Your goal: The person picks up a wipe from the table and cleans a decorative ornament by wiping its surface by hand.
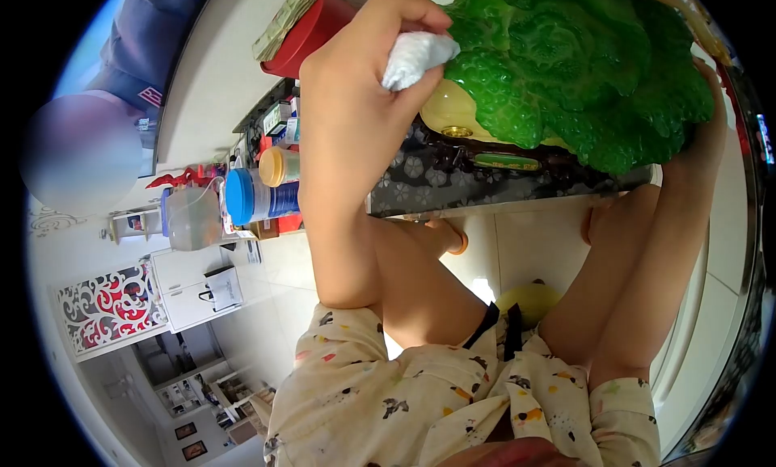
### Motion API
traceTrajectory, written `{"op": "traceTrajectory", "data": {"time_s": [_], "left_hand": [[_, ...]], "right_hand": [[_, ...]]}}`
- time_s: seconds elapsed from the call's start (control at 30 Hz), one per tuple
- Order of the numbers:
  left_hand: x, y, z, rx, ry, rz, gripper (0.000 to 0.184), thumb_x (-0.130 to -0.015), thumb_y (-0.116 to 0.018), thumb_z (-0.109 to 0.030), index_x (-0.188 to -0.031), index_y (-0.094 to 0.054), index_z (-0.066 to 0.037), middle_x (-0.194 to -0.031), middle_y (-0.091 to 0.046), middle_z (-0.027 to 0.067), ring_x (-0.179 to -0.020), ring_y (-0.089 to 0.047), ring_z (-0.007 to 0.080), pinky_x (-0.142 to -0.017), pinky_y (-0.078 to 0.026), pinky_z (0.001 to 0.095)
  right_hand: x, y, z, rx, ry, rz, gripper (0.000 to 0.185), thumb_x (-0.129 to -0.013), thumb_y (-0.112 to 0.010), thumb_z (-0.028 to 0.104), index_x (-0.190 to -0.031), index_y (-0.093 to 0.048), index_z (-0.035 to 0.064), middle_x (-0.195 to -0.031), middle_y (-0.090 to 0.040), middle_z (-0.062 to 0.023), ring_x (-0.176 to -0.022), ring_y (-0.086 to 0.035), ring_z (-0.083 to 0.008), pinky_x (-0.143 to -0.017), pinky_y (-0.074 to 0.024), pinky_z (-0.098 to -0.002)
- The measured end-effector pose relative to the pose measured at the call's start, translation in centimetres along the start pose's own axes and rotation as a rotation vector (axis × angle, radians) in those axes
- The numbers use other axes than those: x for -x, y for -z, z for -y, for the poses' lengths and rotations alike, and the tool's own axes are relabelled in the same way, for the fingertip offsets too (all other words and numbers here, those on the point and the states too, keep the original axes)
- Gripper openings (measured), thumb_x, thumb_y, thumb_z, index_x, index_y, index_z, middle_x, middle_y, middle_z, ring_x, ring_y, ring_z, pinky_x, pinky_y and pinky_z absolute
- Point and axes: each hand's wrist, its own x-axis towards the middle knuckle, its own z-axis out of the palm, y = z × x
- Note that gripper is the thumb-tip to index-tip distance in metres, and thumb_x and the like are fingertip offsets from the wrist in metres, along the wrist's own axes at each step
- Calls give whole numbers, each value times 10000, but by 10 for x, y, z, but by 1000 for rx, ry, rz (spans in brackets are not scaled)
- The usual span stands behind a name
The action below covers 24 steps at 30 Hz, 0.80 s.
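Note:
A crumpled white cloth [414,59] is pinched in my left hand [356,87], its tip touching the left edge of a glossy green leafy ornament [582,71]. Under the leaves show a pale yellow part and a dark carved base [453,156] with a small green plaque [505,161]. My right hand [702,132] is at the ornament's right side, mostly behind the leaves, its fingers hidden.
The ornament stands on a dark floral-patterned surface [420,191]. To the left are a red container [311,35] with banknotes, a blue-lidded jar [240,196], a yellow-lidded jar [273,167], a translucent container [194,216] and small boxes.

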Motion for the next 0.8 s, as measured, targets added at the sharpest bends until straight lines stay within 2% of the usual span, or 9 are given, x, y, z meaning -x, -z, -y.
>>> {"op": "traceTrajectory", "data": {"time_s": [0.3,0.43,0.63,0.73,0.8], "left_hand": [[-3,-7,1,-32,-25,-50,205,-763,-718,38,-937,-623,-15,-877,-658,33,-824,-616,110,-748,-481,232],[-4,-5,-3,-23,-16,-19,204,-764,-710,44,-936,-620,-19,-878,-657,34,-816,-607,107,-744,-475,226],[-3,8,0,-110,-71,158,235,-754,-645,80,-959,-626,-32,-917,-670,36,-826,-614,116,-755,-474,228],[-4,14,13,-140,-211,212,263,-754,-619,85,-988,-620,-35,-921,-670,34,-825,-613,121,-756,-473,230],[-4,16,13,-112,-193,228,264,-755,-618,84,-993,-612,-30,-927,-664,40,-834,-611,127,-761,-469,230]], "right_hand": [[-6,4,-3,33,58,-40,369,-919,-501,286,-1135,-615,10,-1044,-670,-132,-962,-664,-230,-828,-562,-377],[-13,18,-3,-6,72,143,334,-943,-451,191,-1154,-586,-30,-1058,-655,-164,-937,-666,-249,-794,-576,-372],[1,2,-1,6,58,51,324,-935,-473,188,-1141,-594,-31,-1051,-659,-153,-935,-666,-243,-797,-573,-371],[-6,5,-4,-49,51,-26,322,-898,-563,260,-1092,-634,14,-971,-681,-86,-885,-666,-199,-790,-544,-321],[-7,7,-3,-27,49,-17,323,-892,-570,262,-1090,-636,15,-963,-682,-84,-883,-666,-197,-789,-543,-320]]}}
